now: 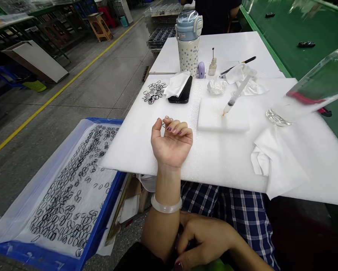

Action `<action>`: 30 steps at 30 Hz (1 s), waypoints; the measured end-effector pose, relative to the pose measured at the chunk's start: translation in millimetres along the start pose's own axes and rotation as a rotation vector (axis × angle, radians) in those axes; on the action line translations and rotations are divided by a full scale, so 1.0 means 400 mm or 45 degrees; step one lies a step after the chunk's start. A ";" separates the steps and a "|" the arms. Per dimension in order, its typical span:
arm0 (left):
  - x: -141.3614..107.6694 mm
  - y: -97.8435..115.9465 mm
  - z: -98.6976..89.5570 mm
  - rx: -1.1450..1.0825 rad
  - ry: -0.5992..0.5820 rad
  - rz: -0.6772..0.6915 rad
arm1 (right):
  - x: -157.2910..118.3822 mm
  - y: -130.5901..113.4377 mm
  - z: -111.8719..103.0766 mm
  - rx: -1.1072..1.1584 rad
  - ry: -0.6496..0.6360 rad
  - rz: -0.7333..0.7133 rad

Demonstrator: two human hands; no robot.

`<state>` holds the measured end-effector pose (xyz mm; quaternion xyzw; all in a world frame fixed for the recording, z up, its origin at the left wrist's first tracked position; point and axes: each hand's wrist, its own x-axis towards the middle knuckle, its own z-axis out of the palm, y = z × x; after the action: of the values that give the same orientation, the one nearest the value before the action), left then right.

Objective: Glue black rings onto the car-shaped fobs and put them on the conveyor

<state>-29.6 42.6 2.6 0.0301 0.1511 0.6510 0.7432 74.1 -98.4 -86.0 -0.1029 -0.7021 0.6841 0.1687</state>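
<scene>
My left hand (172, 145) is turned palm up over the front of the white foam table (137, 150). Its fingers curl loosely, with the thumb apart from them. A thin black ring (163, 124) shows at the index fingertip; whether it hangs there or lies behind is unclear. Around my left wrist sits a pale bangle (166, 207). Below, my right hand (205, 237) crosses over and bends its fingers against my left forearm, by the black sleeve (140, 259). What its fingers grip is hidden. Loose black rings (154, 91) lie in a pile beyond my left hand.
Left of the table, a blue tray (101, 235) holds many black rings. A black phone (183, 94), a bottle (188, 52) and a foam block (214, 122) carrying a syringe (235, 96) stand farther back. At right are a clear container (307, 90) and a white cloth (279, 162).
</scene>
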 end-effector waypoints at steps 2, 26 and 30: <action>0.000 -0.003 -0.003 -0.059 -0.011 -0.026 | 0.009 -0.014 -0.001 -0.048 0.019 -0.096; 0.008 -0.002 -0.002 -0.061 0.038 -0.001 | -0.005 0.067 0.025 0.546 0.210 0.193; 0.008 -0.003 0.022 -0.098 0.042 0.043 | 0.013 0.086 0.069 0.892 0.450 0.248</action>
<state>-25.7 47.1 10.2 -0.0067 0.1376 0.6692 0.7302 56.0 -120.6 -120.0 -0.2214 -0.3735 0.8666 0.2461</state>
